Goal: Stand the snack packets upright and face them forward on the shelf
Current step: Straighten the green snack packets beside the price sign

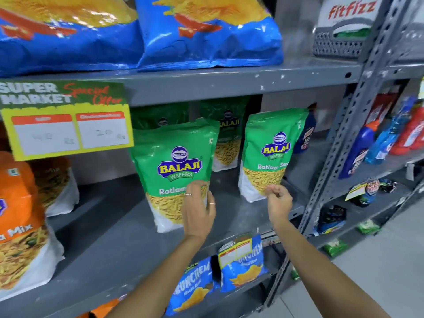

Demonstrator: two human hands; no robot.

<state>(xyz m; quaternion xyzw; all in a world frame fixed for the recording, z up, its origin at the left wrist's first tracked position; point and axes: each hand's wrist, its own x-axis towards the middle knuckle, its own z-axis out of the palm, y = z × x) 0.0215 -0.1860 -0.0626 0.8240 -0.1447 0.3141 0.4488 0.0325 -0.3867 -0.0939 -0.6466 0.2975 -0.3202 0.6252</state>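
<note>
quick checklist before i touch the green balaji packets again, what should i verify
1. Left packet upright, logo forward: ok.
2. Right packet upright, logo forward: ok, though turned slightly left.
3. Left hand over the left packet's lower front, fingers spread; firm contact: cannot tell.
4. Right hand fingers curled at the right packet's bottom edge; grip: cannot tell.
5. Back-row green packets faced forward: cannot tell, partly hidden.
6. Front packets aligned with each other: not ok, right one sits further back.
</note>
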